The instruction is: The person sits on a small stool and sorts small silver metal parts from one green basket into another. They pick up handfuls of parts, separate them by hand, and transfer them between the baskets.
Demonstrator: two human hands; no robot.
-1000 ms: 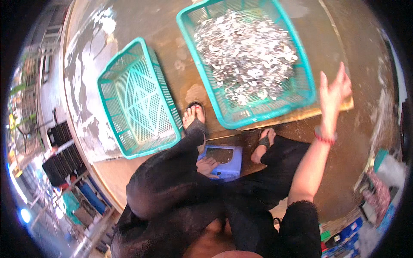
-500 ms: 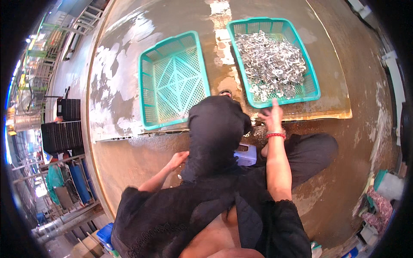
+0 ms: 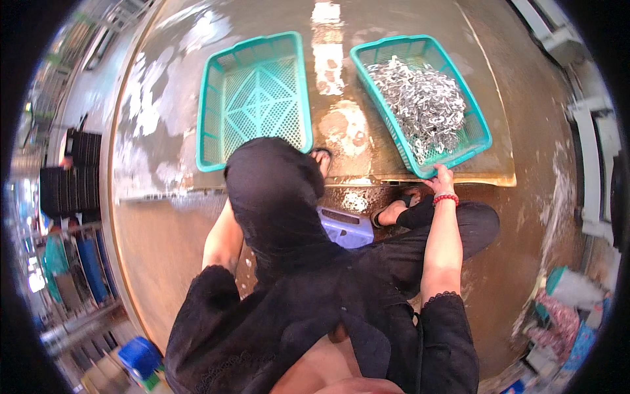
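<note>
My right hand (image 3: 441, 178), a red bead bracelet at its wrist, is closed on the near rim of the right-hand green plastic basket (image 3: 448, 162). Inside that basket lies a heap of small shiny silver loop-like pieces (image 3: 426, 102), too small to name. To the left stands a second green basket (image 3: 204, 118) with a latticed bottom, nothing in it. My left forearm (image 3: 222, 238) reaches forward beside my raised knee, which hides the left hand.
Both baskets rest on a wet, low raised surface (image 3: 157, 157). A purple plastic stool (image 3: 351, 231) is under me, between my legs. Black crates (image 3: 71, 189) stand far left. Cloths and containers (image 3: 571, 308) are piled at the lower right.
My right hand has gone from open near the right basket to gripping its rim. That basket has tilted slightly and its heap has shifted. My left hand has slipped behind my knee.
</note>
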